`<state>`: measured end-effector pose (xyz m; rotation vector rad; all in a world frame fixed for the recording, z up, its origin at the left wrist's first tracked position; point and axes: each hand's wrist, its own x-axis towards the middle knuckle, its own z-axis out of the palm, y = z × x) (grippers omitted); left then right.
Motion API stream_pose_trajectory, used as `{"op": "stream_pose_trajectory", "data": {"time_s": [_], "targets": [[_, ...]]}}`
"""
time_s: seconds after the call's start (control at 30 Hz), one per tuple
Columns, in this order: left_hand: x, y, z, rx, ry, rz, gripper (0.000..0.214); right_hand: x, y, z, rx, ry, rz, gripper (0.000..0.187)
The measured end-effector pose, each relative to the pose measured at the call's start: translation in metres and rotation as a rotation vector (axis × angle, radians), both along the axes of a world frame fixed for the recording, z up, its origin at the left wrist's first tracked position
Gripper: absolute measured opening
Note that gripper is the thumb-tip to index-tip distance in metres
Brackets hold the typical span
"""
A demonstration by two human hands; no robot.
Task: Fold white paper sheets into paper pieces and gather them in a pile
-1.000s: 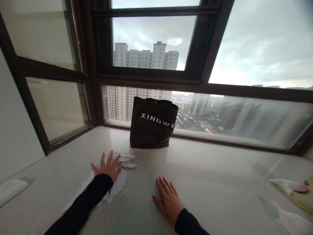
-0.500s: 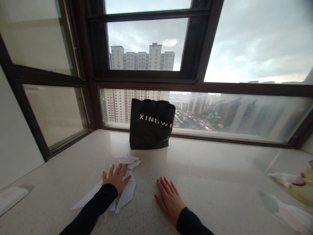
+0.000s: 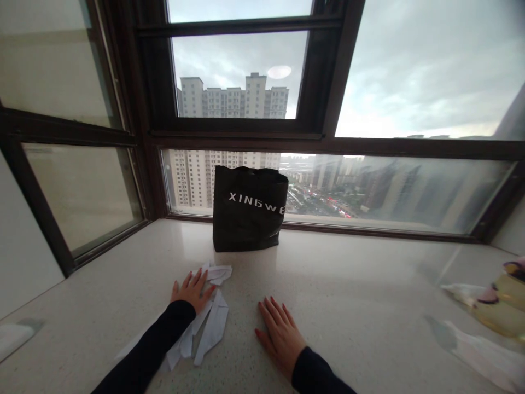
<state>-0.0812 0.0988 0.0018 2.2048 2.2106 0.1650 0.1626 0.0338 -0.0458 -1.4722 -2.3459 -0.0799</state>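
Observation:
My left hand (image 3: 192, 291) lies spread, palm down, over several white folded paper pieces (image 3: 212, 327) on the pale speckled sill (image 3: 348, 317). Some of the paper sticks out beyond my fingertips, and more shows under and beside my wrist. My right hand (image 3: 281, 334) rests flat on the bare sill to the right, fingers stretched out and holding nothing. Behind both hands a black bag (image 3: 250, 224) with white lettering stands upright against the window side.
Brown window frames (image 3: 238, 143) border the sill at the back and left. At the right edge sit a yellowish figure-like object (image 3: 502, 306) and a white plastic-looking packet (image 3: 484, 350). A white item (image 3: 14, 339) lies at the left edge.
My left hand has slid slightly forward over the paper, and the far pieces have shifted and bunched by its fingertips. My right hand stays flat; the view has turned a little right.

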Motion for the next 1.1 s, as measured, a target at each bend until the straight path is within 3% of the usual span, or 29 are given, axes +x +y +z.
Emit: {"op": "stream_pose_trajectory", "data": {"time_s": [0.2, 0.37, 0.5, 0.6, 0.7, 0.8, 0.87, 0.97, 1.1], "targets": [[0.037, -0.021, -0.008, -0.002, -0.004, -0.18, 0.054, -0.002, -0.001, 0.008, -0.035, 0.06, -0.011, 0.051], [0.071, -0.045, -0.009, -0.014, -0.086, -0.347, 0.054, 0.0, 0.001, 0.011, 0.098, 0.265, -0.059, 0.042], [0.081, -0.054, 0.003, 0.029, -0.135, -0.414, 0.054, 0.005, 0.003, 0.011, 0.221, 0.287, -0.145, 0.043], [0.071, -0.056, 0.021, 0.092, -0.126, -0.377, 0.05, 0.007, 0.006, 0.006, 0.263, 0.24, -0.165, 0.046], [0.048, -0.059, 0.034, 0.065, -0.074, -0.23, 0.049, 0.007, 0.009, 0.002, 0.254, 0.201, -0.171, 0.048], [0.024, -0.064, 0.032, -0.051, -0.032, -0.017, 0.055, 0.006, 0.011, 0.0, 0.21, 0.161, -0.152, 0.048], [0.015, -0.069, 0.023, -0.148, -0.047, 0.058, 0.062, 0.006, 0.013, 0.0, 0.178, 0.13, -0.128, 0.049], [0.021, -0.073, 0.005, -0.17, -0.116, 0.031, 0.064, 0.006, 0.014, 0.0, 0.144, 0.096, -0.079, 0.049], [0.043, -0.069, -0.011, 0.047, -0.338, -0.147, 0.058, 0.007, 0.011, 0.004, 0.163, 0.126, -0.067, 0.04]]}}
